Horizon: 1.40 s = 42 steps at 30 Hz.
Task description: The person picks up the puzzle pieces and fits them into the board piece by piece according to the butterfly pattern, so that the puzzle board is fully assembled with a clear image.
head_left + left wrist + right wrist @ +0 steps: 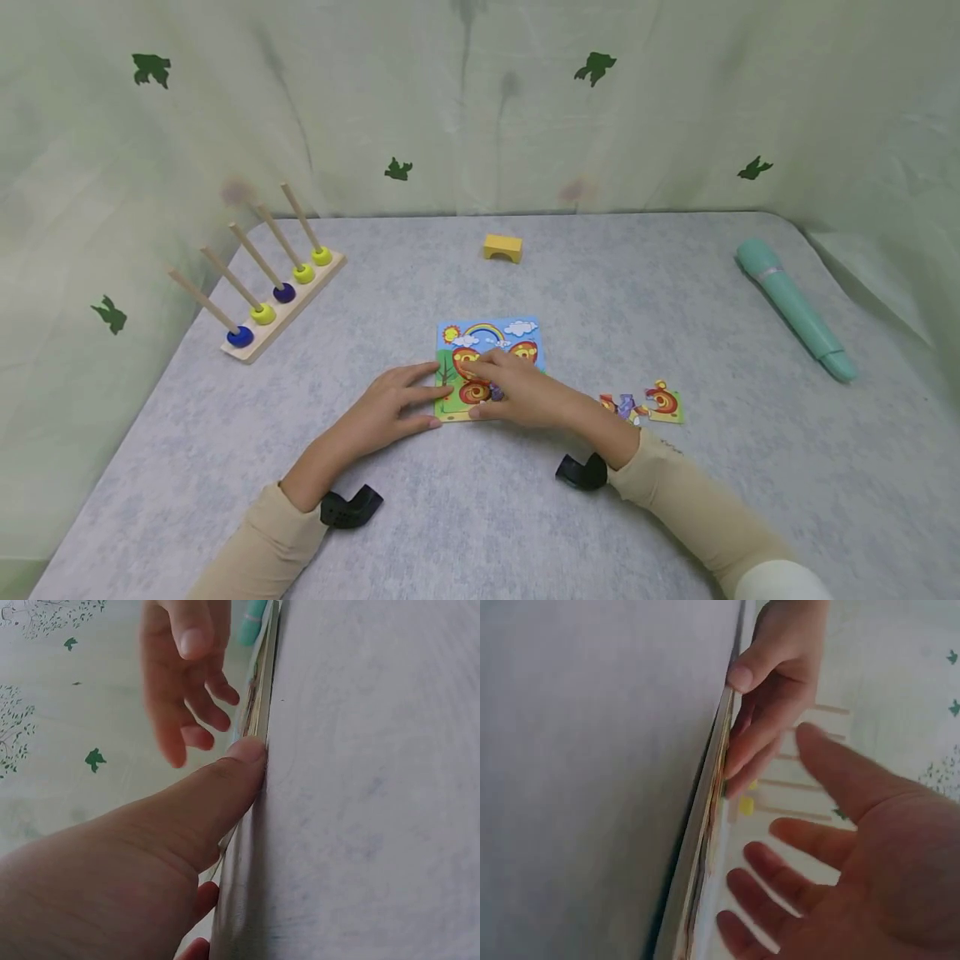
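Note:
A jigsaw puzzle board (491, 321) lies flat on the table, printed with a rainbow, sun, clouds and a red-orange butterfly. My left hand (392, 407) rests at its left side, its fingers stretched onto the edge; the left thumb (244, 754) touches the near corner. Over the board hovers my right hand (528, 392), fingers spread and slightly bent; in the right wrist view this hand (885, 855) holds nothing and is apart from the board. It hides the board's lower right part. Loose puzzle pieces (664, 403) lie to the right, partly behind the right forearm.
A wooden peg stand (288, 308) with blue and yellow beads stands at the left. A yellow arch block (502, 247) sits behind the board. At the right lies a teal wand-shaped object (797, 312). A pale curtain (480, 108) with green leaf-like shapes hangs behind the table.

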### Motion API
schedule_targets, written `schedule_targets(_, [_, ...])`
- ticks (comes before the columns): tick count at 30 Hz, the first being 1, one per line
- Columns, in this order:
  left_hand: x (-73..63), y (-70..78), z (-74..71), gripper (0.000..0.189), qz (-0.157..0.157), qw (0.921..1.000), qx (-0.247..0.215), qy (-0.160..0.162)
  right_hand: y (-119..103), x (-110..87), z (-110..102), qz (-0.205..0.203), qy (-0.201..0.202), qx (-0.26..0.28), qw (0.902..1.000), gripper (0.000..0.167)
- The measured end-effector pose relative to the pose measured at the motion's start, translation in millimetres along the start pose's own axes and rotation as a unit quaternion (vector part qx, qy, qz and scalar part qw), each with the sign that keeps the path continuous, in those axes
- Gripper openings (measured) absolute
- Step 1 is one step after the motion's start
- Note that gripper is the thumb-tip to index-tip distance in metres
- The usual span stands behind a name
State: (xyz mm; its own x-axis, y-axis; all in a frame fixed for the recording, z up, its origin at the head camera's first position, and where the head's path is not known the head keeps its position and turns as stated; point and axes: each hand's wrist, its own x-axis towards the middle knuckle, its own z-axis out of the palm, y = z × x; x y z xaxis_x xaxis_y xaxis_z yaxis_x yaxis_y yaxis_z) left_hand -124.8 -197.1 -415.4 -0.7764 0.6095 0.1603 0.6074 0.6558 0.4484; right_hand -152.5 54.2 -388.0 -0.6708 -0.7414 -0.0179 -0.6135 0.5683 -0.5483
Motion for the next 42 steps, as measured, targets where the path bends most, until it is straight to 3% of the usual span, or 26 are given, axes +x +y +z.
schedule_targets(6, [-0.2, 0.8, 0.1, 0.046, -0.007, 1.0, 0.0, 0.0, 2, -27.9, -28, -0.017, 0.043, 0.055, 0.9974, 0.065])
schedule_targets(12, [-0.2, 0.1, 1.4, 0.046, -0.012, 0.9999, 0.001, 0.0, 13, -69.4, -53, 0.01, 0.102, 0.066, 0.9925, 0.071])
schedule_targets(17, [-0.1, -1.3, 2.7, 0.045, -0.007, 0.9999, 0.003, 0.007, 30, -100.1, -61, 0.038, 0.124, 0.062, 0.9897, 0.076])
schedule_targets(23, [-0.6, -0.9, 2.1, 0.046, -0.01, 0.9999, 0.002, 0.005, 53, -122.0, -56, 0.076, 0.103, 0.075, 0.9889, 0.076])
schedule_targets(28, [-0.5, 1.2, 0.4, 0.046, -0.015, 0.9999, -0.005, 0.0, 70, -130.8, -47, 0.075, 0.076, 0.064, 0.9922, 0.073])
schedule_targets(35, [-0.4, 1.3, 1.0, 0.047, -0.011, 0.9999, -0.003, -0.002, 82, -136.8, -37, 0.079, 0.044, 0.039, 0.9952, 0.066])
schedule_targets(42, [-0.4, 0.2, 1.7, 0.046, -0.018, 0.9998, -0.007, -0.002, 84, -134.4, -35, 0.073, 0.036, 0.011, 0.9966, 0.046])
